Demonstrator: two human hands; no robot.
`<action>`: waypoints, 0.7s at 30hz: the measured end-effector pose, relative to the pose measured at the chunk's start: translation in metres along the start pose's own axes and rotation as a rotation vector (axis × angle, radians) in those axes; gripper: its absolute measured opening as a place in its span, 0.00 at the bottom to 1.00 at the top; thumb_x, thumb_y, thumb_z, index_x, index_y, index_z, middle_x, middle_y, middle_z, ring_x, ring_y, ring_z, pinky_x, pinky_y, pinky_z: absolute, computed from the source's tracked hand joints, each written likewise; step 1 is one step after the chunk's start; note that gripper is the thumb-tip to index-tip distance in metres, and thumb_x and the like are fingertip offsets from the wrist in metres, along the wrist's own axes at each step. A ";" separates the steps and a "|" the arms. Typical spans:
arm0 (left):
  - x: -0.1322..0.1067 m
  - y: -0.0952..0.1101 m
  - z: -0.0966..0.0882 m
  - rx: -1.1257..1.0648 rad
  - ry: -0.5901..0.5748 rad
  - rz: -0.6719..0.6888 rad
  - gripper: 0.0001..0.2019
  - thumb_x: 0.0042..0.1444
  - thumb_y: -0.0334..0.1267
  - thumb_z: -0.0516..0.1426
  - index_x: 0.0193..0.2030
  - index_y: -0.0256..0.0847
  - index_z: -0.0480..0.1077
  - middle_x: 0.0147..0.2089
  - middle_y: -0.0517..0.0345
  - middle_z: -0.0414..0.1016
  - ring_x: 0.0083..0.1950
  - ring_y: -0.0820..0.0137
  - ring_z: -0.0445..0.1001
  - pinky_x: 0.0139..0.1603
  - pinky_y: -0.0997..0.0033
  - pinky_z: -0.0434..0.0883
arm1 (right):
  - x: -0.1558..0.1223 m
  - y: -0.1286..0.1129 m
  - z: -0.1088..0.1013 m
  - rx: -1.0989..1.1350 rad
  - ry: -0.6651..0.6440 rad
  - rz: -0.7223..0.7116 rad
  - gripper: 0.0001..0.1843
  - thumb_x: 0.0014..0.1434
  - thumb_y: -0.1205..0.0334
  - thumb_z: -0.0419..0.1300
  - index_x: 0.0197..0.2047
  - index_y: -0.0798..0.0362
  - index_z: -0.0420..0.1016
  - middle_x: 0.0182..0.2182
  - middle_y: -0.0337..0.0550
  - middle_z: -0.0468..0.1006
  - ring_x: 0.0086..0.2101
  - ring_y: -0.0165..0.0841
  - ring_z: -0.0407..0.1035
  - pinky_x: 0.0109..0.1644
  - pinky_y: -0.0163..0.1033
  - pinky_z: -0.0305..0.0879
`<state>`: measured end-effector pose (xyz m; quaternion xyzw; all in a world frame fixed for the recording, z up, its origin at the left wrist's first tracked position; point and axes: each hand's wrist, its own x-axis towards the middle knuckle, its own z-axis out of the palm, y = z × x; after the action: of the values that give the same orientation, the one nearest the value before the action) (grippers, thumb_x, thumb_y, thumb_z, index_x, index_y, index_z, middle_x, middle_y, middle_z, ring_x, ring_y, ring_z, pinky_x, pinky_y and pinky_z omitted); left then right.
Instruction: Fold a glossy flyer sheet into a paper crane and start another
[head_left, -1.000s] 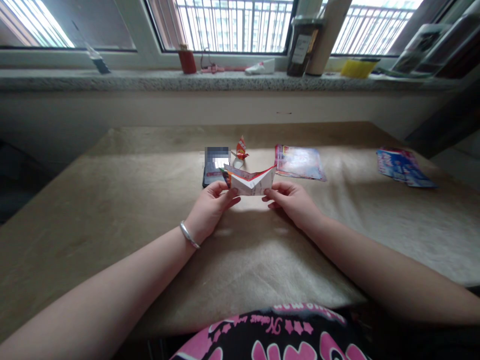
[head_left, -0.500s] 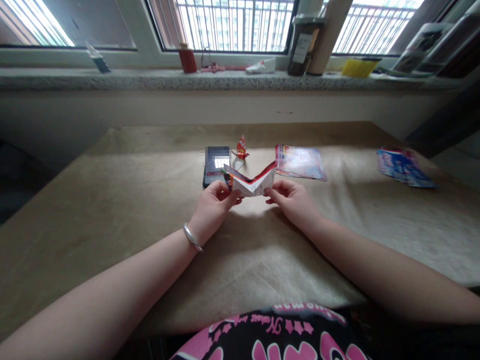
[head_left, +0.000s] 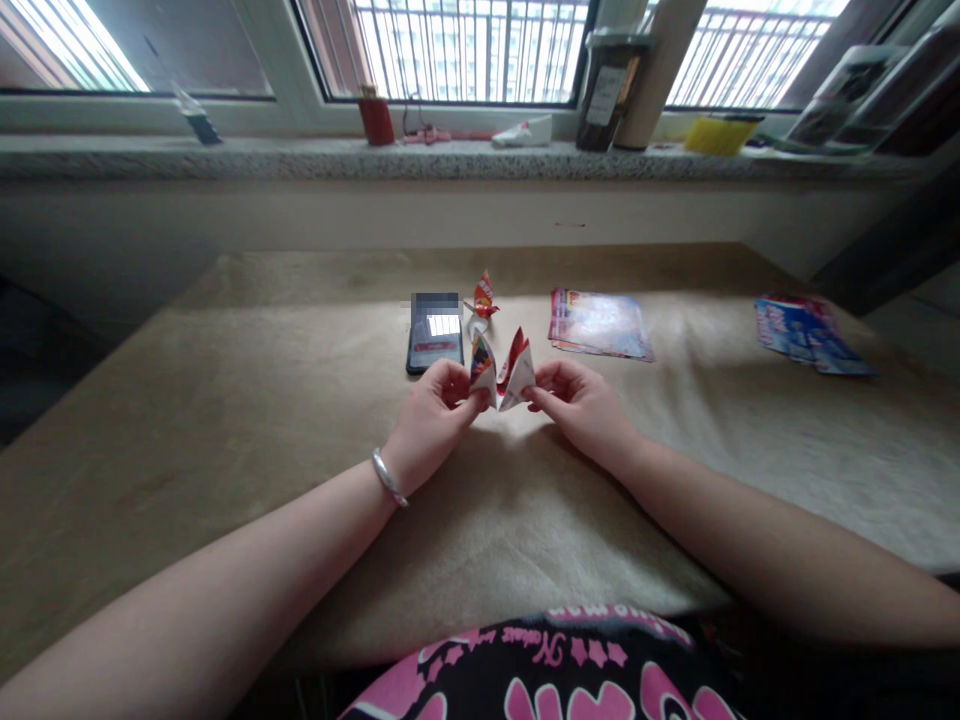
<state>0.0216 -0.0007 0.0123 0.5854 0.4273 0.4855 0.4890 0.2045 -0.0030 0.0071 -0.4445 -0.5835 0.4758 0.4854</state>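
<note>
Head view: we have the folded paper pinched between both hands just above the desk, centre, a bit far of mid-desk. Left hand grip clenched on the left flap, right hand grip clenched on the right flap; the two flaps stand up in a narrow V, white faces toward us, red print showing at the edges. To do this fold well, in our judgement: keep fingertips low near the base, bring the flaps in evenly, line up the edges before creasing, and avoid crushing the points. Just beyond the paper sits a phone, screen lit, and beside it to the right a small finished paper figure. Further right lie flat printed sheets; another stack sits well apart at the right edge. Containers: on the windowsill a red cup, a dark jar and a yellow tub; we cannot tell their contents.
</note>
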 end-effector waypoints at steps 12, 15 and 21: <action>0.001 -0.001 0.001 -0.081 -0.059 -0.058 0.19 0.44 0.45 0.64 0.37 0.37 0.64 0.37 0.55 0.74 0.39 0.70 0.73 0.42 0.70 0.70 | 0.003 0.003 0.004 0.239 -0.065 0.184 0.17 0.42 0.56 0.68 0.32 0.53 0.68 0.27 0.36 0.76 0.30 0.26 0.71 0.35 0.34 0.70; 0.001 -0.001 0.001 -0.082 -0.084 -0.077 0.18 0.44 0.45 0.64 0.36 0.36 0.65 0.36 0.56 0.73 0.37 0.71 0.72 0.41 0.70 0.70 | 0.002 0.004 0.004 0.254 -0.075 0.205 0.17 0.42 0.54 0.68 0.29 0.53 0.68 0.27 0.36 0.76 0.29 0.27 0.71 0.34 0.35 0.69; 0.000 0.001 0.002 -0.166 -0.125 -0.116 0.17 0.46 0.43 0.63 0.38 0.35 0.67 0.38 0.55 0.72 0.38 0.72 0.71 0.40 0.72 0.70 | 0.004 0.004 0.003 0.273 -0.025 0.206 0.18 0.42 0.52 0.68 0.30 0.52 0.67 0.27 0.35 0.76 0.29 0.26 0.70 0.34 0.33 0.68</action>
<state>0.0238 -0.0014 0.0130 0.5464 0.3872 0.4527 0.5887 0.2010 0.0006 0.0038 -0.4260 -0.4708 0.6032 0.4827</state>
